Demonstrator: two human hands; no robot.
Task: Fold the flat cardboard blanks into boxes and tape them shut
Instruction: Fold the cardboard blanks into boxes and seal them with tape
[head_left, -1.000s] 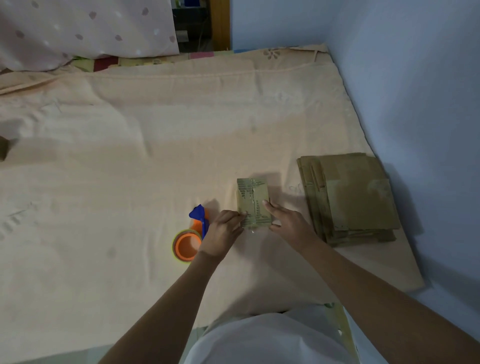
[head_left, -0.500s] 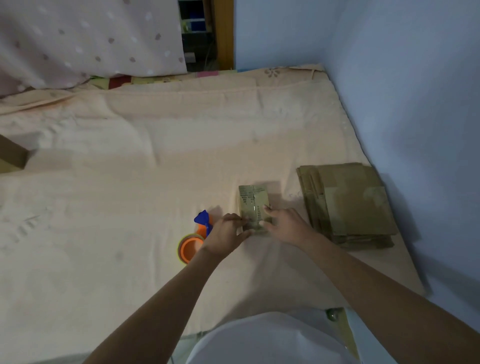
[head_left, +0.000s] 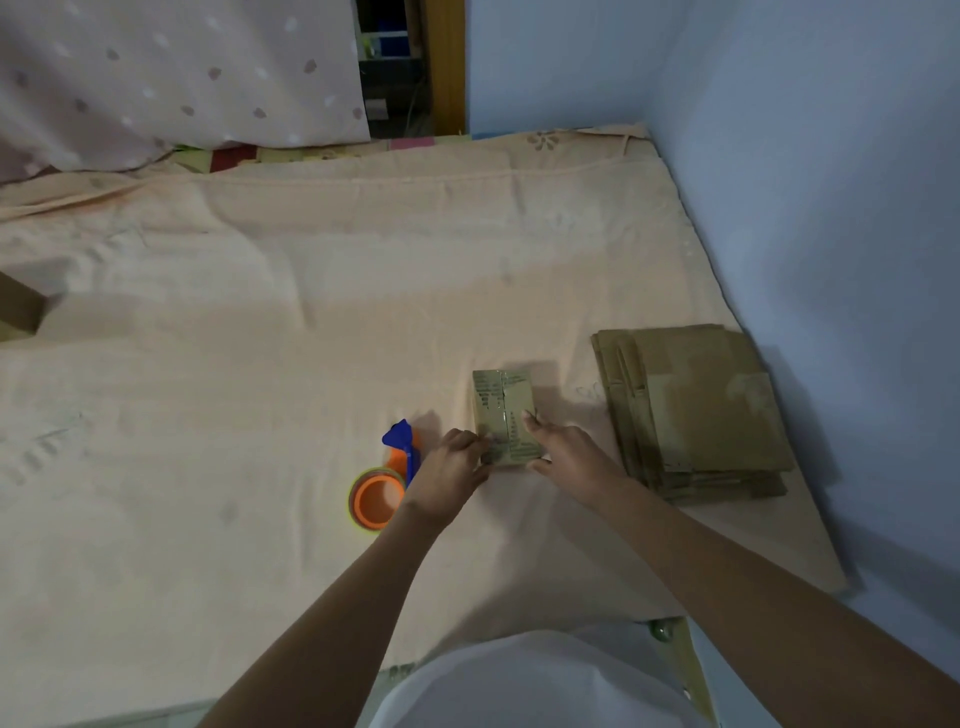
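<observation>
bed (head_left: 260, 415): peach sheet under everything
blanks (head_left: 696, 410): flat stack, right of the box
box (head_left: 504, 410): long axis near-to-far, between both hands
tape roll (head_left: 376, 499): just left of left hand
left hand (head_left: 449, 473): fingers curled on box's near-left edge
right hand (head_left: 571, 454): fingers pressing its right side

Left hand (head_left: 451, 470) shifted from box's (head_left: 505, 415) 7 o'clock corner to near edge; right hand (head_left: 569, 453) slid inward, seemingly pressing tape.

box (head_left: 503, 410) between tape dispenser (head_left: 382, 491) and blanks (head_left: 696, 410)
</observation>
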